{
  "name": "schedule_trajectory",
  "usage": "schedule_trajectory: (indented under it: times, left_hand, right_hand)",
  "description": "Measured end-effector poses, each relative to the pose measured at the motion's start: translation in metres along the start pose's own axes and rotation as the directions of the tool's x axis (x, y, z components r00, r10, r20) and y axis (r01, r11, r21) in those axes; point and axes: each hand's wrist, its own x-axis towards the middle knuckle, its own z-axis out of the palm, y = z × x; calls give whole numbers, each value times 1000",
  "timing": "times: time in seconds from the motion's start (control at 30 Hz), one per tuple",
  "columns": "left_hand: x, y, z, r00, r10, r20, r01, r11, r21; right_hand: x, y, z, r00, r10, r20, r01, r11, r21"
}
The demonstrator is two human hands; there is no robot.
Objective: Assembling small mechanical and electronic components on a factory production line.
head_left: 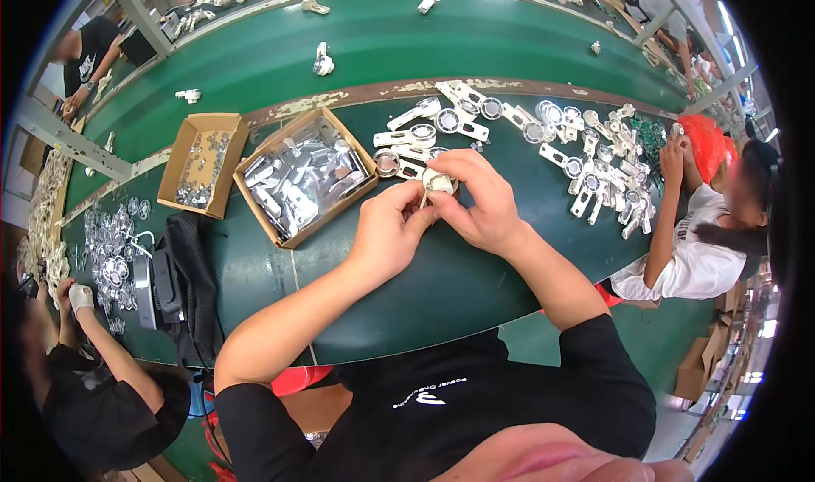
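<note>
**A long, dark green table (424, 308) in a busy work room**

We see a wide, flat, bright green strip (255, 62) behind the table, with a few loose white plastic pieces (323, 60) on it. Near the middle of the table, we see the left hand (392, 223) and the right hand (481, 200) close together. Both hands pinch one small, creamy white plastic part (436, 181) between them, but we cannot see every fingertip.

To the left of the hands, we find a brown cardboard box (334, 213) full of shiny silver metal pieces (306, 176). Beside it sits a smaller brown cardboard box (230, 163) with little grey bits (199, 195). To the right, we spot a big, messy pile of white plastic parts with round rings (586, 172). At the far right, we see a person in a white top (700, 257) near a bright red plastic bag (706, 148).
</note>
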Motion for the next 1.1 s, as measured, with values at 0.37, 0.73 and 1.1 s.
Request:
schedule_trajectory:
  times: [0.37,0.73,1.1]
  left_hand:
    - [0,5,-5,998,42,44,-42,999,8]
    - [9,0,-4,998,50,-42,-56,986,-155]
    - [8,-2,-5,994,-63,84,85,954,-287]
  right_hand:
    - [-1,2,0,995,-90,-36,88,995,-37]
    - [-5,13,-5,910,351,-221,-309,929,205]
    - [-5,14,-2,919,379,-112,-295,846,444]
